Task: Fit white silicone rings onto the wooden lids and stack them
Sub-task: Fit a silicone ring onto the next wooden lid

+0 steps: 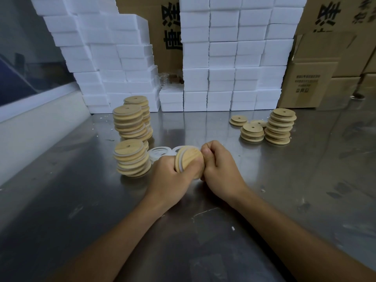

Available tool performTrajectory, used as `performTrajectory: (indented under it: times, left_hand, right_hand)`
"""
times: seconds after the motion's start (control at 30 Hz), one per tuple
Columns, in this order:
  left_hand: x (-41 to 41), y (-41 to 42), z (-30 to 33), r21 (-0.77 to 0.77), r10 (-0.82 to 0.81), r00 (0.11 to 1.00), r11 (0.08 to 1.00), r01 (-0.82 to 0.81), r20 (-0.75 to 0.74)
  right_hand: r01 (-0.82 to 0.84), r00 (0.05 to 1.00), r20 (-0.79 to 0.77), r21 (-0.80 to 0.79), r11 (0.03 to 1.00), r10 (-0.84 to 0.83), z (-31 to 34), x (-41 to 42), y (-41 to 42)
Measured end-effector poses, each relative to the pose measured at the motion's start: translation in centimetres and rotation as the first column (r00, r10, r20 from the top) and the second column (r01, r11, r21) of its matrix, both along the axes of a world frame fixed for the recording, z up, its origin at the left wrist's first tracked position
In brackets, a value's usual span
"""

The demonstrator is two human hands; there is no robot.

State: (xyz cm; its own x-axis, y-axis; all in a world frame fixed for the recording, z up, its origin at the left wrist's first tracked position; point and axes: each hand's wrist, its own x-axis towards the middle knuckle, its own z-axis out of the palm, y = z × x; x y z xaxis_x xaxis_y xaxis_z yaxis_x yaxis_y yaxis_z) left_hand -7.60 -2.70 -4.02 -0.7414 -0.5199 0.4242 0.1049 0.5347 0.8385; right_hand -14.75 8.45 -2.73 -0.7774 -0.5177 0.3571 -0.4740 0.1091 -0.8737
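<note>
We are holding one wooden lid (189,161) on its edge, just above the shiny table (264,180). Our left hand (169,176) is curling its fingers around the lid. Our right hand (218,165) is pinching its other side. White rings (157,153) are lying just behind, beside the stacked lids (131,157).

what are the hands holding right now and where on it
Both hands hold one wooden lid on edge. The left hand grips its left rim, where a white ring sits; the right hand pinches the right rim.
</note>
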Motion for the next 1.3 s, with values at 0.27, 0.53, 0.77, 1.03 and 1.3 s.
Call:
performTrajectory:
  times: [0.27,0.53,0.77,1.03,1.3]
  left_hand:
    - [-0.1,-0.2,0.0,0.070,0.019,0.997,0.997,-0.014,-0.071]
    - [-0.1,-0.4,0.2,0.123,0.074,0.989,0.991,-0.058,-0.132]
    - [-0.1,-0.3,0.4,0.144,0.026,0.989,0.990,-0.004,-0.147]
    - [0.0,-0.4,0.3,-0.094,0.149,0.971,0.981,-0.169,-0.185]
    - [0.5,-0.5,0.5,-0.447,0.132,0.945,0.856,-0.261,-0.300]
  right_hand:
    - [-0.154,0.965,0.200,-0.099,0.983,0.171,0.5,0.1,0.2]
    - [-0.219,0.934,0.265,-0.110,0.969,0.241,0.6,-0.2,0.5]
    - [-0.223,0.953,0.190,-0.098,0.970,0.238,0.5,0.0,0.6]
    - [-0.029,0.994,0.100,-0.147,0.989,0.044,-0.3,-0.5,0.4]
    - [-0.023,0.974,-0.227,-0.179,0.984,-0.019,-0.5,-0.4,0.4]
